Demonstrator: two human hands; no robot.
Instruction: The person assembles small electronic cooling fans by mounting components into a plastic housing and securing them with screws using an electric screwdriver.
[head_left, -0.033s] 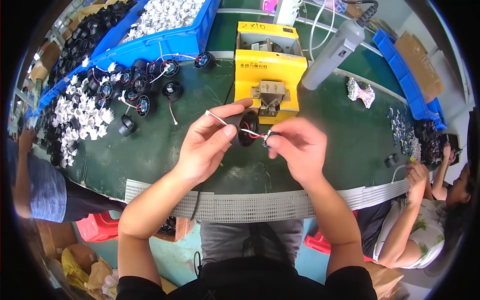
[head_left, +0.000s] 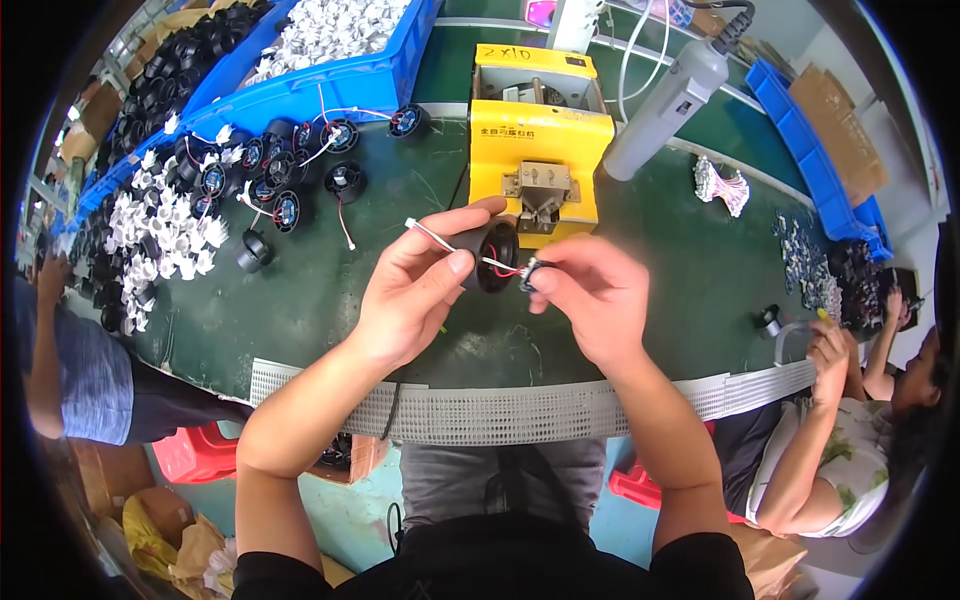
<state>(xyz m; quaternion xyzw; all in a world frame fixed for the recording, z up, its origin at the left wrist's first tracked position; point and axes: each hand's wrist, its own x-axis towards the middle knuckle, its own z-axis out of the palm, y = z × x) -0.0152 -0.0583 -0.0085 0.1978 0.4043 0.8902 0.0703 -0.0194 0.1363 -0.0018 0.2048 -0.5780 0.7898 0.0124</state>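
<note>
My left hand [head_left: 405,290] is closed round a round black plastic housing [head_left: 495,255], its open end facing right. A white connector with red and white wires [head_left: 430,236] sticks out past my left fingers, and the wires run through the housing. At the housing's right, my right hand [head_left: 600,295] pinches a small round circuit board [head_left: 533,276] on which the wires end. The board stands just outside the housing's mouth, a short gap apart. Most of the board's face is hidden by my right fingertips.
Behind my hands stands a yellow machine [head_left: 540,140], with a grey cylinder [head_left: 670,110] beside it. Wired black housings [head_left: 285,205] and white plastic parts [head_left: 160,220] lie at left, below a blue bin [head_left: 400,75]. A bundle of wires [head_left: 722,187] lies at right. Co-workers sit on both sides.
My right hand has moved slightly left, bringing the circuit board nearer the housing. The white connector end has shifted a little up and left. The co-worker's held part at right has shifted.
</note>
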